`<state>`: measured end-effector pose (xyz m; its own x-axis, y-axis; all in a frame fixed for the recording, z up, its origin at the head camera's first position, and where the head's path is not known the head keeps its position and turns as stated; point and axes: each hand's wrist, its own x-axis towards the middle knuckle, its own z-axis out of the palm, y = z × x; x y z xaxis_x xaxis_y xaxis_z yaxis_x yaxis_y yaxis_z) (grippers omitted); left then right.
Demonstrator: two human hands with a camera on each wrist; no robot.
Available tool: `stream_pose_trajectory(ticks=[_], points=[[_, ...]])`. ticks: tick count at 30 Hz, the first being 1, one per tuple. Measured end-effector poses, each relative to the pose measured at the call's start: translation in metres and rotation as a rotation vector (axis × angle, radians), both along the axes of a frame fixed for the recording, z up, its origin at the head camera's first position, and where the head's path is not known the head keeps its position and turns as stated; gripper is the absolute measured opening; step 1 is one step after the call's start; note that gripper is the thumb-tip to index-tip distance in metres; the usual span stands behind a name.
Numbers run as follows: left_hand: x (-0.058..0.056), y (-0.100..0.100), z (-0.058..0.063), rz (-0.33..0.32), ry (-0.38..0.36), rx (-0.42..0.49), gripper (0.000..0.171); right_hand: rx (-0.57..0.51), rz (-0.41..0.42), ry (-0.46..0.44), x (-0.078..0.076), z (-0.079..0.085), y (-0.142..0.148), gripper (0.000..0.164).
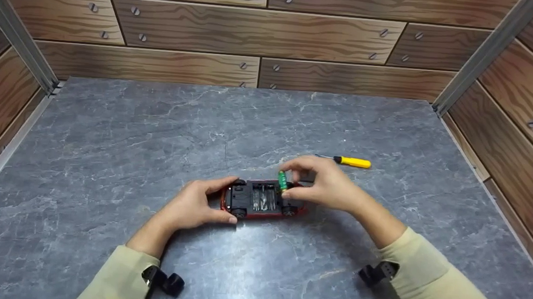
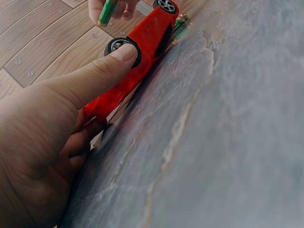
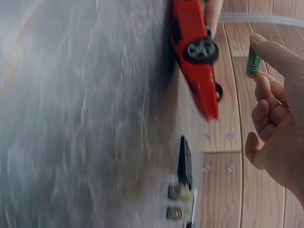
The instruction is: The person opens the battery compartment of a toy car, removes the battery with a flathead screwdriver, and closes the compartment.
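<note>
A red toy car (image 1: 239, 198) lies upside down, its black underside and wheels facing up. Its open battery compartment (image 1: 263, 198) shows a silvery interior. My left hand (image 1: 189, 207) grips one end of the car, the thumb against a wheel in the left wrist view. Between thumb and fingertips, my right hand (image 1: 332, 184) pinches a green battery (image 1: 282, 182) just above the compartment's right side. In the right wrist view the same battery (image 3: 253, 61) shows lettering on its wrapper.
A screwdriver (image 1: 355, 162) with a yellow handle lies behind my right hand. In the right wrist view, a flat black piece (image 3: 184, 161) and two more batteries (image 3: 178, 192) lie on the grey marbled table (image 1: 250, 120). Wood-patterned walls (image 1: 256, 31) surround the table's back and sides.
</note>
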<state>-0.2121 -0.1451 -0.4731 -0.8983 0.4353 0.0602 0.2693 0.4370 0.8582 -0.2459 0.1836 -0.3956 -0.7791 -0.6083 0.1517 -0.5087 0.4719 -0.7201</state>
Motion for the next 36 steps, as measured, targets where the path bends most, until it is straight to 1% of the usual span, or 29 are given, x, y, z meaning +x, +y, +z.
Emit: stream_pose_trajectory(ticks=[3, 8, 11, 16, 23, 28, 36], points=[[0.001, 0.0, 0.0, 0.006, -0.009, -0.001, 0.098, -0.009, -0.032, -0.009, -0.003, 0.002, 0.013, 0.048], [0.001, 0.001, 0.0, 0.001, -0.019, -0.001, 0.099, 0.011, -0.109, -0.031, -0.006, 0.007, 0.039, 0.05], [0.001, 0.002, -0.001, -0.002, -0.017, -0.002, 0.1, 0.029, -0.14, -0.015, -0.008, 0.008, 0.053, 0.051], [0.001, 0.002, -0.001, -0.005, -0.017, 0.005, 0.1, 0.04, -0.165, 0.012, -0.009, 0.008, 0.073, 0.051], [0.001, 0.0, -0.003, -0.001, -0.013, 0.003, 0.1, 0.038, -0.199, -0.018, -0.014, 0.0, 0.095, 0.05], [0.0, -0.001, -0.004, -0.008, 0.011, 0.004, 0.097, 0.063, -0.222, -0.019, -0.016, -0.007, 0.108, 0.049], [-0.002, -0.001, -0.003, -0.012, 0.029, 0.003, 0.095, 0.073, -0.235, -0.03, -0.02, -0.019, 0.124, 0.05]])
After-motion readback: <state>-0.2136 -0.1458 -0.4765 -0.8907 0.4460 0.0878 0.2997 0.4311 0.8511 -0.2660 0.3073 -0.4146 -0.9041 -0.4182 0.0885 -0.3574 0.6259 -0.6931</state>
